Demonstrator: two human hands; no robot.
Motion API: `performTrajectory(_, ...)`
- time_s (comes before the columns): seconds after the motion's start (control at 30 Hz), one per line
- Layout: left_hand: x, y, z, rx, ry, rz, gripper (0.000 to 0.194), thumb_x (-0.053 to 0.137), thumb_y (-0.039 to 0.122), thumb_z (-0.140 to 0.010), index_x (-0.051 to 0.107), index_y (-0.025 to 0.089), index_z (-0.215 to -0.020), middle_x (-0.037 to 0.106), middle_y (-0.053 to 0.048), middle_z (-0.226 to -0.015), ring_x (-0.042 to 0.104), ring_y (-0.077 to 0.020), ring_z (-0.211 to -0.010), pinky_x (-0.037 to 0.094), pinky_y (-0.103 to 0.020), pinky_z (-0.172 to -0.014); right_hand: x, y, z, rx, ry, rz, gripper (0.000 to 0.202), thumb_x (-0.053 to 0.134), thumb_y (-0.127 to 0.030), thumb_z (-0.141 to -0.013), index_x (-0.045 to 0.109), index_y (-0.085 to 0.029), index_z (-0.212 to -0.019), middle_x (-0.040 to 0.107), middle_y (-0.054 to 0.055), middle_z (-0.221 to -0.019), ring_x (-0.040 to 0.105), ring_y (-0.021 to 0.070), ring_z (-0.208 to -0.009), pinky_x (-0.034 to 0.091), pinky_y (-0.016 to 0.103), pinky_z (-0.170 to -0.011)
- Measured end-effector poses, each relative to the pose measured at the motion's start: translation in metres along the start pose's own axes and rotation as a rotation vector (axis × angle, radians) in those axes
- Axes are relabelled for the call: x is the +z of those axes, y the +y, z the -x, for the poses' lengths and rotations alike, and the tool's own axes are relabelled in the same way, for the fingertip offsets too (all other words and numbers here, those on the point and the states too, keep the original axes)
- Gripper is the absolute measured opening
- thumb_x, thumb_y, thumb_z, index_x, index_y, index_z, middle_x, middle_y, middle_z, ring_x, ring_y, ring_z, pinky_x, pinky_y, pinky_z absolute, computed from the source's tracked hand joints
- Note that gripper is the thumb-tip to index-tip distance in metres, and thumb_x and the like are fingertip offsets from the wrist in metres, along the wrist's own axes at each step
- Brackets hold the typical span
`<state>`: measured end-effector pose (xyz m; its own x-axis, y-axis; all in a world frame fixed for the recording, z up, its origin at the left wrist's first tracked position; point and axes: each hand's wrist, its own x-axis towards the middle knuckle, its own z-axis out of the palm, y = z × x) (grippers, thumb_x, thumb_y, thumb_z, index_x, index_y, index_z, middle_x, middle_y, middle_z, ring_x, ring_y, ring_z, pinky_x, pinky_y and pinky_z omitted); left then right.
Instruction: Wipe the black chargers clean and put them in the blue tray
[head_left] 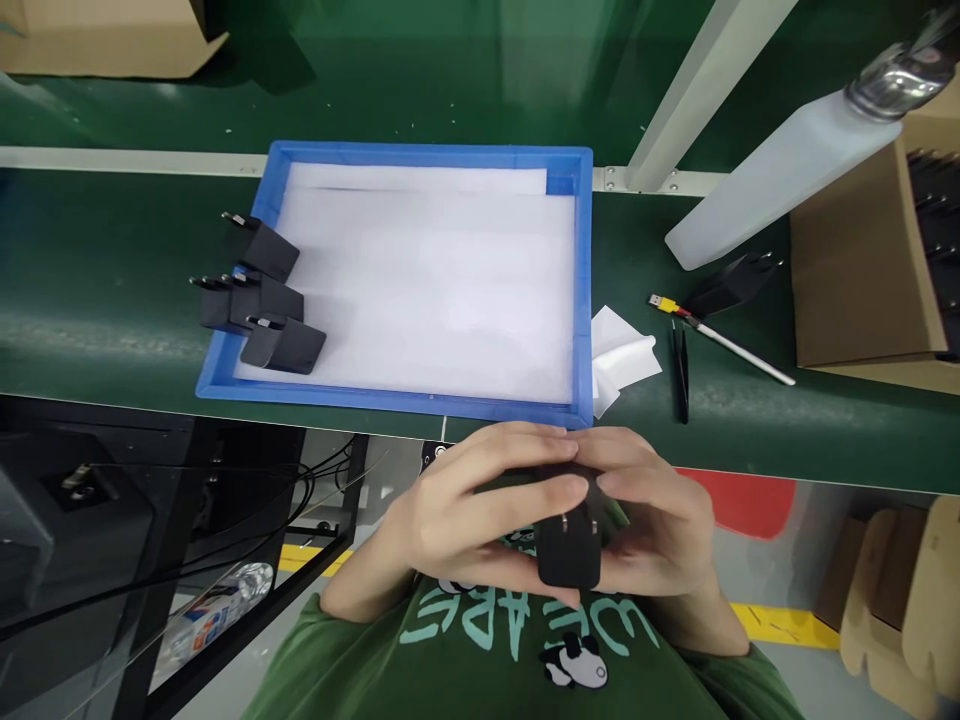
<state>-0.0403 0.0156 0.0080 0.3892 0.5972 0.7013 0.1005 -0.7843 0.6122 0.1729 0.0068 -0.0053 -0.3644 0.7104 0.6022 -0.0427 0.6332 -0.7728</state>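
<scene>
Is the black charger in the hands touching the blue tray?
Apart. The head view shows the black charger held below the blue tray, near the chest.

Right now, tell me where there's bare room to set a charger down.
Most of the blue tray is free: white liner right of the three chargers at its left edge. Bare green bench lies left of the tray. Crowded right of it: wipes, tweezers, cable, bottle, box.

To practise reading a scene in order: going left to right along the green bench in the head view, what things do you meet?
Black chargers → blue tray → white cloth → tweezers → white bottle → cardboard box.
</scene>
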Motion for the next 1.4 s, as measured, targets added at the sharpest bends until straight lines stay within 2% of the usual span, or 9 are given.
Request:
performTrajectory(0.1, 0.000, -0.005, -0.002, 0.056, 0.030, 0.062, 0.070, 0.093, 0.050, -0.073, 0.064, 0.009, -0.121, 0.076, -0.018, -0.111, 0.078, -0.0307, -0.109, 0.069, -0.041, -0.097, 0.001, -0.001, -0.002, -0.024, -0.009, 0.038, 0.069, 0.089, -0.024, -0.079, 0.054, -0.018, -0.138, 0.072, 0.016, -0.116, 0.073, 0.0280, -0.107, 0.063, 0.043, -0.093)
performTrajectory(0.27, 0.004, -0.010, 0.000, 0.019, 0.091, 0.199, 0.070, 0.100, 0.045, -0.062, 0.059, 0.018, -0.112, 0.075, -0.019, -0.124, 0.080, -0.0308, -0.105, 0.070, -0.040, -0.094, 0.007, 0.002, 0.000, 0.030, 0.113, 0.006, 0.060, 0.090, -0.032, -0.079, 0.058, -0.023, -0.130, 0.074, 0.014, -0.114, 0.075, 0.0296, -0.102, 0.066, 0.043, -0.082)
performTrajectory(0.37, 0.007, -0.009, 0.003, -0.073, 0.150, 0.322, 0.080, 0.104, 0.039, -0.055, 0.056, 0.022, -0.117, 0.077, -0.015, -0.126, 0.080, -0.0311, -0.105, 0.068, -0.039, -0.099, 0.011, 0.008, 0.002, 0.032, 0.159, -0.085, 0.066, 0.091, -0.027, -0.078, 0.057, -0.024, -0.134, 0.073, 0.013, -0.123, 0.074, 0.0310, -0.110, 0.067, 0.046, -0.087)
performTrajectory(0.5, 0.012, -0.009, 0.000, -0.109, 0.162, 0.361, 0.087, 0.103, 0.033, -0.058, 0.052, 0.027, -0.128, 0.077, -0.011, -0.130, 0.079, -0.0291, -0.109, 0.065, -0.042, -0.106, 0.013, 0.016, 0.003, -0.025, 0.184, -0.193, 0.068, 0.089, -0.021, -0.080, 0.056, -0.024, -0.140, 0.070, 0.011, -0.136, 0.070, 0.0297, -0.122, 0.064, 0.050, -0.102)
performTrajectory(0.63, 0.013, -0.012, -0.006, -0.063, 0.107, 0.326, 0.081, 0.101, 0.035, -0.063, 0.049, 0.028, -0.125, 0.077, -0.012, -0.129, 0.076, -0.0294, -0.115, 0.059, -0.045, -0.114, 0.008, 0.020, 0.001, -0.085, 0.172, -0.203, 0.069, 0.085, -0.011, -0.080, 0.057, -0.022, -0.142, 0.064, 0.010, -0.146, 0.065, 0.0267, -0.133, 0.058, 0.045, -0.113)
performTrajectory(0.8, 0.012, -0.011, -0.007, -0.099, 0.099, 0.278, 0.072, 0.099, 0.034, -0.067, 0.050, 0.027, -0.119, 0.076, -0.011, -0.132, 0.065, -0.0309, -0.134, 0.051, -0.045, -0.122, -0.001, 0.016, -0.001, -0.094, 0.176, -0.090, 0.069, 0.082, -0.007, -0.081, 0.057, -0.024, -0.143, 0.064, 0.009, -0.147, 0.063, 0.0287, -0.135, 0.059, 0.049, -0.111)
performTrajectory(0.9, 0.014, -0.009, -0.006, -0.147, 0.141, 0.336, 0.075, 0.100, 0.036, -0.065, 0.052, 0.026, -0.121, 0.074, -0.010, -0.134, 0.070, -0.0306, -0.128, 0.055, -0.043, -0.119, -0.002, 0.010, -0.003, -0.046, 0.195, -0.041, 0.071, 0.088, -0.013, -0.077, 0.058, -0.027, -0.140, 0.070, 0.010, -0.139, 0.069, 0.0294, -0.125, 0.064, 0.048, -0.101)
performTrajectory(1.17, 0.019, -0.002, -0.009, -0.257, 0.249, 0.424, 0.081, 0.103, 0.034, -0.054, 0.056, 0.020, -0.118, 0.076, -0.015, -0.130, 0.076, -0.0308, -0.117, 0.065, -0.040, -0.105, 0.004, 0.001, -0.008, 0.138, 0.245, -0.168, 0.063, 0.094, -0.025, -0.075, 0.060, -0.025, -0.128, 0.074, 0.013, -0.121, 0.075, 0.0303, -0.109, 0.066, 0.040, -0.080)
performTrajectory(1.4, 0.022, 0.002, -0.010, -0.306, 0.269, 0.374, 0.080, 0.101, 0.044, -0.051, 0.056, 0.022, -0.113, 0.078, -0.015, -0.125, 0.078, -0.0337, -0.112, 0.068, -0.046, -0.099, 0.004, 0.003, 0.001, 0.182, 0.272, -0.263, 0.065, 0.096, -0.024, -0.072, 0.061, -0.024, -0.126, 0.074, 0.012, -0.121, 0.075, 0.0286, -0.111, 0.065, 0.038, -0.087)
